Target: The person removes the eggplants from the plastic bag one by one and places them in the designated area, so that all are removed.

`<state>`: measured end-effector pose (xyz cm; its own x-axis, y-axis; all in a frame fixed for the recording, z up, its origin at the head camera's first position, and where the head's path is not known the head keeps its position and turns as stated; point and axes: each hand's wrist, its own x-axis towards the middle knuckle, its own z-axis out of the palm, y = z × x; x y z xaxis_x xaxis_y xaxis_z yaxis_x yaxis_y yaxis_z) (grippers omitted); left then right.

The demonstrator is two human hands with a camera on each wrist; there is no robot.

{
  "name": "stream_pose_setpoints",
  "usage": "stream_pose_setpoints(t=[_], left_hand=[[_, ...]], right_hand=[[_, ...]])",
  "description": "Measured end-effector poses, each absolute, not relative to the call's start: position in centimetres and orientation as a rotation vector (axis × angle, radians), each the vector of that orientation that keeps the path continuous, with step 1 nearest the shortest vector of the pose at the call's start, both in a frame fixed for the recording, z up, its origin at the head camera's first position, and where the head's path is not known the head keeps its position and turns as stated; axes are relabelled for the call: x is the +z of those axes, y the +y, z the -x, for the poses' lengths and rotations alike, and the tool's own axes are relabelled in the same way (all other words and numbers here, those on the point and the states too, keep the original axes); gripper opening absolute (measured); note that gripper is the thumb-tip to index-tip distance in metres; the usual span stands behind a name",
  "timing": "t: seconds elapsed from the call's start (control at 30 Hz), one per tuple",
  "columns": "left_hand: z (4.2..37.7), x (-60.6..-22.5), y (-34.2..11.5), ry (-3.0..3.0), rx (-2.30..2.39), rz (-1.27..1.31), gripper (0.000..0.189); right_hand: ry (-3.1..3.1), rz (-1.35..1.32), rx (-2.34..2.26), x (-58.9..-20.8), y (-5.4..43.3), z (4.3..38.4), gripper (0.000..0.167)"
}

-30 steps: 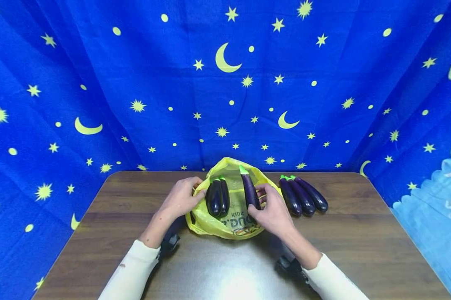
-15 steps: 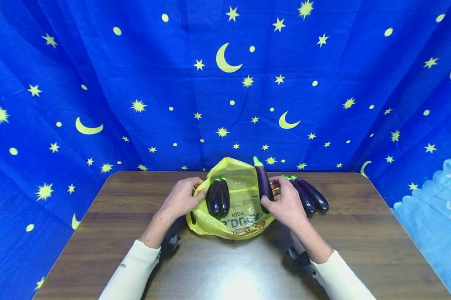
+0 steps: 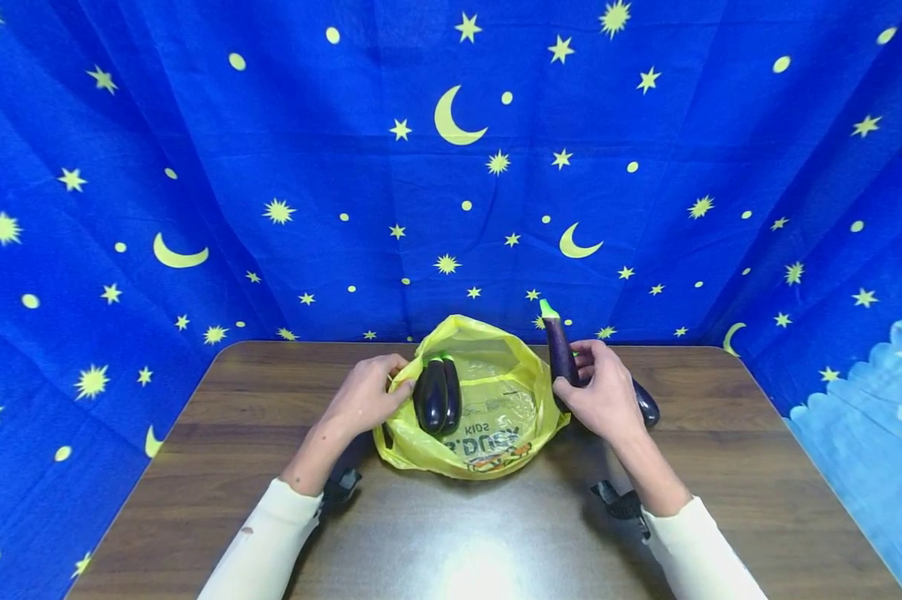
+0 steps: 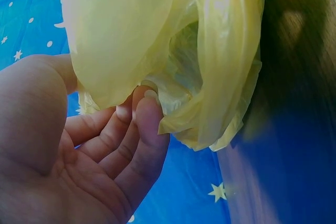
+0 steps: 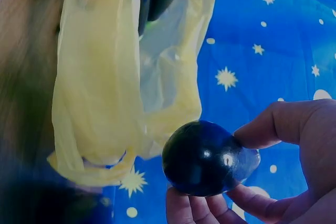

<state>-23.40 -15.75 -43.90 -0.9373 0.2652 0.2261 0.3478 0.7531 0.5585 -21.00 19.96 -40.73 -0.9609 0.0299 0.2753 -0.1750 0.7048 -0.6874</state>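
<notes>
A yellow plastic bag (image 3: 511,367) lies with its mouth spread wide on the table. My left hand (image 3: 368,392) pinches its left rim; in the left wrist view the fingers (image 4: 149,114) grip the thin plastic near a handle loop. Inside, two dark eggplants (image 3: 431,400) lie side by side at the left. Just past the bag's right rim, my right hand (image 3: 604,390) holds another eggplant (image 3: 559,346) between thumb and fingers, green stem end up. The right wrist view shows the rounded end of this eggplant (image 5: 202,156) in the grip.
More eggplants lie on the table to the right, mostly covered by my right hand; the end of one eggplant (image 3: 646,407) shows. Behind the wooden table (image 3: 721,500) hangs a blue curtain (image 3: 346,167) with stars and moons.
My right hand has carried its eggplant from over the bag's inside to the right, past the rim. It now covers most of the eggplants lying there. The left hand stays on the bag.
</notes>
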Motion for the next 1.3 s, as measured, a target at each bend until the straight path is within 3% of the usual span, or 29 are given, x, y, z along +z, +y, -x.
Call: stream_pose_setpoints(t=[1.3], left_hand=[[23.4,-44.0,-15.7,-2.808,-0.908,0.510,0.016]], right_hand=[[-2.647,0.064,1.017,-40.4,24.8,22.0,0.055]])
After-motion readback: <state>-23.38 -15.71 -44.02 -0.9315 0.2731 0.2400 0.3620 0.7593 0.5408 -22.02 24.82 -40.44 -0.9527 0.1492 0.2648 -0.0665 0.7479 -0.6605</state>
